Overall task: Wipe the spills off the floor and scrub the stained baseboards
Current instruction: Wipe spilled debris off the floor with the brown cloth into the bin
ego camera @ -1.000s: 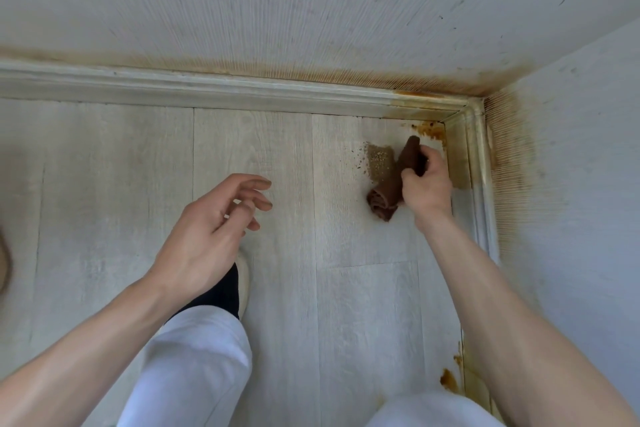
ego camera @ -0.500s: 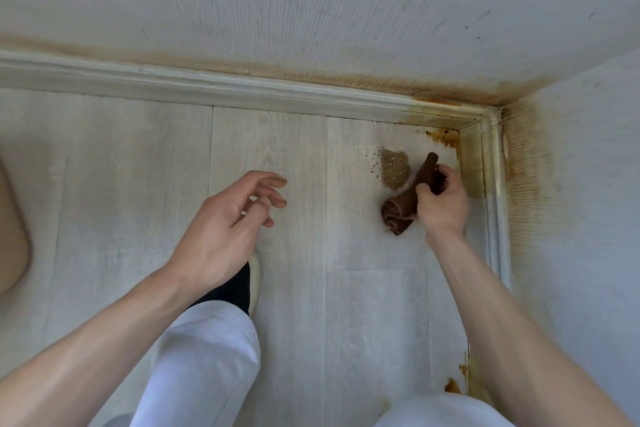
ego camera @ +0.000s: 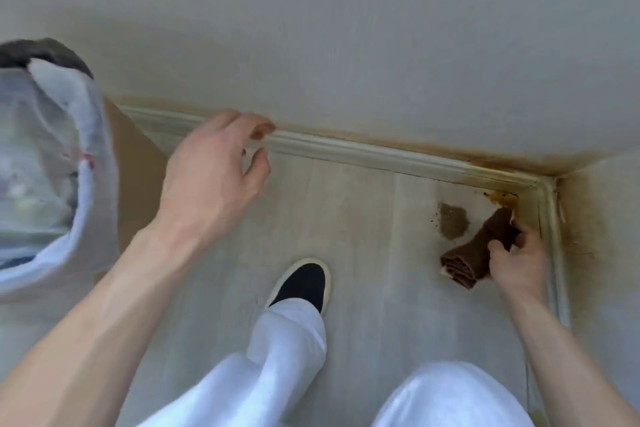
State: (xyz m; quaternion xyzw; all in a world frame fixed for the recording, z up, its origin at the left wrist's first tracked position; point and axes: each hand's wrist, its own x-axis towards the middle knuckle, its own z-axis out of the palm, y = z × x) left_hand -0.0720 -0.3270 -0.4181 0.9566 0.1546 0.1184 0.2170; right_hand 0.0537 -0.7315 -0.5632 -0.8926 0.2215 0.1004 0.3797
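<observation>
Two bare hands work the corner of a pale plank floor [ego camera: 363,253], seen from the head camera I am watching remotely. My view has the right hand [ego camera: 517,262] low in the corner, its fingers curled tight around a rolled brown cloth [ego camera: 478,246]; the thumb presses over the roll while one end pokes out beyond the fingertips toward the corner and the other end hangs out behind the heel of the hand. Just ahead of those fingertips, an orange-brown spill [ego camera: 502,198] sits on the floor where the two baseboards meet. Beside the fingers, on the thumb side, a gritty brown patch [ego camera: 453,225] lies on the planks, close to the cloth; I cannot tell whether it touches it. The stained baseboard [ego camera: 381,151] runs along the wall beyond both hands, rust-coloured streaks marking the wall [ego camera: 346,28] above it near the corner.

The left hand [ego camera: 214,177] hangs in the air well apart from the cloth, holding nothing, fingers loosely bent and slightly spread, their tips in front of the baseboard. A black shoe [ego camera: 304,282] with a pale sole stands on the floor between the two hands, below a white trouser leg [ego camera: 273,357]. Off beyond the back of the left hand, a bin lined with a clear plastic bag [ego camera: 52,166] fills the frame's edge.
</observation>
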